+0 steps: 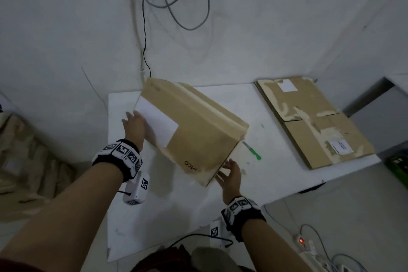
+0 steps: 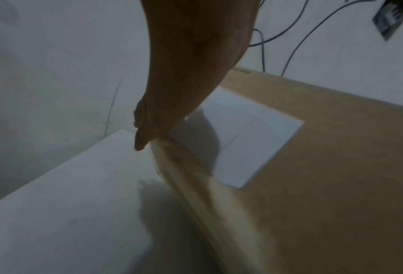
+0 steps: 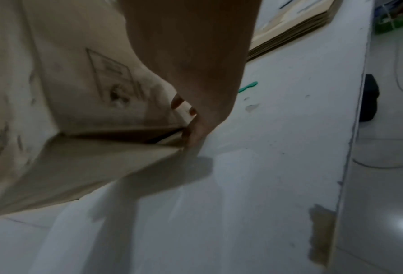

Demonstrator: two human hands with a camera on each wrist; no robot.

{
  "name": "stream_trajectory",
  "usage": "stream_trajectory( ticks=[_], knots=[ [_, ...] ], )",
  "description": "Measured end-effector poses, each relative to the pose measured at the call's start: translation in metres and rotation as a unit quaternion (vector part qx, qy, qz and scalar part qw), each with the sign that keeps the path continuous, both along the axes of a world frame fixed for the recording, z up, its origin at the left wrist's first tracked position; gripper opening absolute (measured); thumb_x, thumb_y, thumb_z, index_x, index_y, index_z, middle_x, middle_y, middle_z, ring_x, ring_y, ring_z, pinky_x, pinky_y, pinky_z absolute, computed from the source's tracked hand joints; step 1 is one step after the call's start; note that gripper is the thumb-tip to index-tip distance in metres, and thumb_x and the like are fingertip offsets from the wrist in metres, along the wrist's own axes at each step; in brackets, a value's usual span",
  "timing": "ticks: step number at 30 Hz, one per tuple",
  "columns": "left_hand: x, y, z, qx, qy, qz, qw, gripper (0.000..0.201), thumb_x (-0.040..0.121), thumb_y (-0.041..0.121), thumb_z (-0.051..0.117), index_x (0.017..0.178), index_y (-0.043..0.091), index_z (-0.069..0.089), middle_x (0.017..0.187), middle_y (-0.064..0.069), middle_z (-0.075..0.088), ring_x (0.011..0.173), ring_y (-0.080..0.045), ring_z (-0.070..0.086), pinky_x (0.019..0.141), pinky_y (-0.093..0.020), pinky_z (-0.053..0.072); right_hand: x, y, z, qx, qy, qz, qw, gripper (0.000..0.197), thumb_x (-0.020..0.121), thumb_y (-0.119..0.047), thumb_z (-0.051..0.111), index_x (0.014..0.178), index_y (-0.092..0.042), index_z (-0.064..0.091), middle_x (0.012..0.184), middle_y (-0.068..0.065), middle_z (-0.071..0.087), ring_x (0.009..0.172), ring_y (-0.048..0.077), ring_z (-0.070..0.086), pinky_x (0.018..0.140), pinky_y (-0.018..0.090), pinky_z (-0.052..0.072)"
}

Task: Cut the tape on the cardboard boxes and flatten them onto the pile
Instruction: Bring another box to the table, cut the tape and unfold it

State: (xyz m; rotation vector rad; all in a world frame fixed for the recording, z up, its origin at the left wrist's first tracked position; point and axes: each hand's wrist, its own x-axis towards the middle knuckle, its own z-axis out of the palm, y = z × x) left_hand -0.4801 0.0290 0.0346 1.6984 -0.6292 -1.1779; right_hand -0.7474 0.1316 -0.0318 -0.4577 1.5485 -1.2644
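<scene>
One upright cardboard box [image 1: 194, 130], one pile of flattened boxes [image 1: 313, 121], one green-handled knife [image 1: 252, 151], two hands, one desk [image 1: 176, 205].

The cardboard box [image 1: 192, 130] is brown, tilted, and positioned over the middle of the white table [image 1: 276, 183], toward its far-left corner. A white label [image 1: 156, 123] covers the upper face near the box's left edge. Printed lettering appears near the front edge. The far side shows layered flap edges. The pile of flattened boxes [image 1: 313, 121] lies flat at the far-right corner of the table, bearing two white labels and torn tape residue. A green-handled knife [image 1: 252, 151] lies on the table between the box and the pile.
</scene>
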Motion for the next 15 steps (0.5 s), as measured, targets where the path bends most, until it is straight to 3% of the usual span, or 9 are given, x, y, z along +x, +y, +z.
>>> stream_trajectory(
  ticks=[2, 4, 6, 8, 9, 12, 15],
  knots=[
    [-0.012, -0.004, 0.011, 0.037, 0.042, 0.032, 0.998, 0.101, 0.08, 0.081, 0.028, 0.154, 0.014, 0.01, 0.161, -0.009, 0.002, 0.148, -0.026, 0.003, 0.119, -0.052, 0.006, -0.012, 0.0, -0.006, 0.043, -0.036, 0.013, 0.998, 0.03, 0.101, -0.029, 0.047, 0.095, -0.003, 0.063, 0.108, 0.004, 0.065, 0.099, 0.034, 0.066, 0.089, 0.046, 0.055],
    [-0.022, -0.004, 0.016, 0.035, 0.053, 0.045, 0.997, 0.125, 0.063, 0.093, 0.036, 0.154, 0.012, 0.004, 0.161, -0.006, -0.002, 0.148, -0.022, -0.002, 0.119, -0.05, 0.002, -0.032, -0.006, -0.012, 0.075, 0.005, 0.053, 0.996, 0.038, 0.103, -0.031, 0.043, 0.083, -0.005, 0.063, 0.107, 0.006, 0.07, 0.093, 0.033, 0.068, 0.083, 0.042, 0.054],
    [-0.025, -0.004, 0.016, 0.026, 0.017, 0.053, 0.998, 0.126, 0.065, 0.087, 0.047, 0.153, 0.014, -0.003, 0.161, -0.007, 0.0, 0.148, -0.025, 0.003, 0.119, -0.05, 0.008, -0.053, -0.017, -0.019, 0.081, 0.107, 0.068, 0.989, 0.033, 0.103, -0.026, 0.042, 0.089, -0.008, 0.066, 0.112, 0.011, 0.069, 0.096, 0.031, 0.065, 0.08, 0.035, 0.05],
    [-0.027, -0.004, 0.011, 0.046, -0.026, 0.055, 0.997, 0.119, 0.072, 0.076, 0.057, 0.153, 0.016, -0.005, 0.159, -0.011, 0.005, 0.145, -0.031, 0.015, 0.115, -0.052, 0.021, -0.078, -0.034, -0.027, 0.088, 0.273, 0.106, 0.952, 0.021, 0.099, -0.017, 0.049, 0.106, -0.007, 0.067, 0.123, 0.014, 0.063, 0.111, 0.031, 0.059, 0.086, 0.027, 0.042],
    [-0.029, -0.002, 0.008, 0.063, -0.058, 0.053, 0.995, 0.113, 0.078, 0.068, 0.06, 0.153, 0.014, -0.004, 0.157, -0.014, 0.008, 0.143, -0.034, 0.019, 0.114, -0.052, 0.024, -0.089, -0.044, -0.03, 0.097, 0.336, 0.141, 0.926, 0.025, 0.096, -0.015, 0.053, 0.117, -0.006, 0.064, 0.127, 0.015, 0.059, 0.117, 0.031, 0.055, 0.088, 0.024, 0.038],
    [-0.04, 0.004, -0.002, 0.064, -0.151, 0.043, 0.985, 0.103, 0.086, 0.051, 0.062, 0.152, 0.007, -0.005, 0.156, -0.018, 0.009, 0.142, -0.036, 0.018, 0.113, -0.049, 0.023, -0.119, -0.078, -0.044, 0.12, 0.44, 0.217, 0.863, 0.053, 0.085, -0.022, 0.053, 0.136, -0.013, 0.053, 0.135, 0.017, 0.053, 0.123, 0.034, 0.052, 0.096, 0.034, 0.044],
    [-0.058, 0.013, -0.008, 0.046, -0.257, 0.037, 0.965, 0.095, 0.089, 0.046, 0.058, 0.152, 0.006, -0.002, 0.158, -0.018, 0.003, 0.144, -0.035, 0.011, 0.115, -0.051, 0.019, -0.138, -0.099, -0.054, 0.149, 0.516, 0.31, 0.785, 0.065, 0.09, -0.014, 0.052, 0.152, -0.02, 0.032, 0.157, 0.011, 0.029, 0.14, 0.032, 0.035, 0.108, 0.041, 0.036]
  ],
)
